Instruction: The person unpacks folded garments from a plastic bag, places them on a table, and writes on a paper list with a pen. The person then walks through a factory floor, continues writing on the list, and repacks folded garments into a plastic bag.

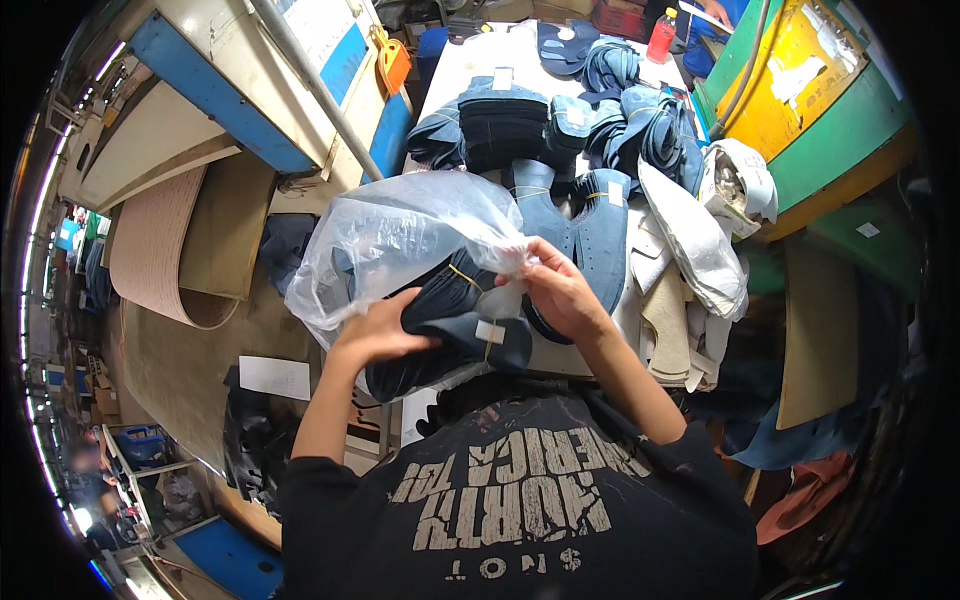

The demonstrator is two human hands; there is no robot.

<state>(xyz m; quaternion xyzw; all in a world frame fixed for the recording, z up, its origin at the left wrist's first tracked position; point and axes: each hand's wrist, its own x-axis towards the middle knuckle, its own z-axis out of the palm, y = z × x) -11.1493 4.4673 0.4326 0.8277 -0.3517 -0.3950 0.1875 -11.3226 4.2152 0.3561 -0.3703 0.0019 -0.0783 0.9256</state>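
Note:
My left hand (378,332) is wrapped round a bundle of dark blue cut fabric pieces (505,350), tied with yellow bands and carrying a small white label. This bundle lies at the mouth of a clear plastic bag (420,215), partly under its film. Closed in a pinch, my right hand (562,292) grips the gathered rim of the bag. Inside the bag, other dark pieces show only dimly through the plastic. Just beyond my right hand lie curved blue shoe-upper pieces (602,245) with rows of small holes and a yellow band.
Banded stacks of blue pieces (503,125) cover the far part of the white table (445,85). A red bottle (661,38) stands at the back. To the right are a white sack (690,240) and a green-and-yellow machine (800,90); a metal pipe (320,90) slants at the left.

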